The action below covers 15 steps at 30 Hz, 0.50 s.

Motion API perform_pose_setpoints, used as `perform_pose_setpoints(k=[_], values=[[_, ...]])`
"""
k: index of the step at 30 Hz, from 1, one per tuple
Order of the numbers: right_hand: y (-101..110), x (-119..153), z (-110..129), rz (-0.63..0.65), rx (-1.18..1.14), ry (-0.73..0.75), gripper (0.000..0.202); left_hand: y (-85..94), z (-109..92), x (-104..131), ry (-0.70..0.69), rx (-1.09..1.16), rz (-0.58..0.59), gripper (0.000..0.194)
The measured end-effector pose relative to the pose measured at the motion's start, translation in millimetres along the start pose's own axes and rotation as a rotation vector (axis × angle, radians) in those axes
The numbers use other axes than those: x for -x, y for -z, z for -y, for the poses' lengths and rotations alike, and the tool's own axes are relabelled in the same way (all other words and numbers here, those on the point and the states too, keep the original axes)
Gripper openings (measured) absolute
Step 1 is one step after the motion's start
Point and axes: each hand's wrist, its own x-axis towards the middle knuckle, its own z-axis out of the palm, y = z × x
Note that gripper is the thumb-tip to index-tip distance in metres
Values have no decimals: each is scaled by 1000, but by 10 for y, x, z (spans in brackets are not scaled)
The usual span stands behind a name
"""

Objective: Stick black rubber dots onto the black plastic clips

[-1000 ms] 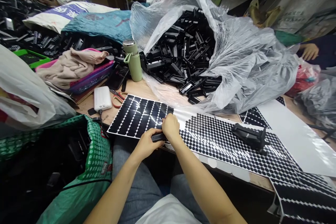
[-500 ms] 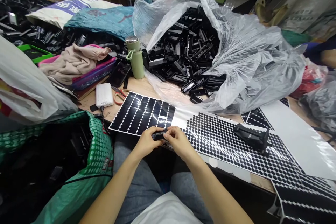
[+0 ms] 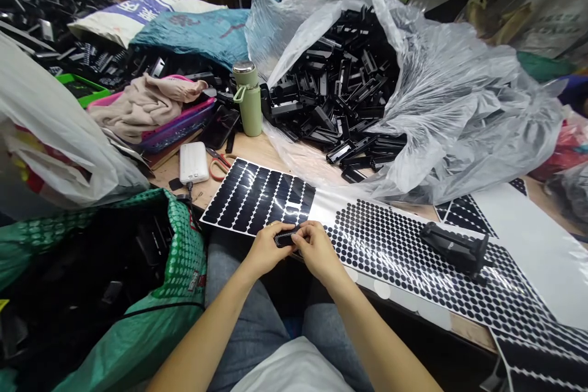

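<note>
Between my hands, at the table's front edge, is a small black plastic part (image 3: 285, 237). My left hand (image 3: 269, 248) is closed round its left end. The fingertips of my right hand (image 3: 316, 248) are pinched together at its right end; whether they also hold a sticker is too small to tell. Just behind my hands lies a sheet of long black stickers (image 3: 257, 196). To the right is a sheet of round black stickers (image 3: 367, 239), with a black plastic bracket-like piece (image 3: 454, 248) resting on it.
A clear plastic bag (image 3: 441, 110) spills black plastic parts (image 3: 340, 86) at the back. A green bottle (image 3: 250, 104), scissors (image 3: 220, 165) and a white power bank (image 3: 193, 163) stand or lie left of it. A green bag (image 3: 184, 251) with dark contents is at my left.
The whole view has shifted slightly, so things appear farther right. My hands keep hold of the black part in nearly the same pose.
</note>
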Motion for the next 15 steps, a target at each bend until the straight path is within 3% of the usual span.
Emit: perform_pose_setpoints(k=[15], values=[[-54,29,25,-50,95,58,15,-12,6,8,-17,-9,-24,37]])
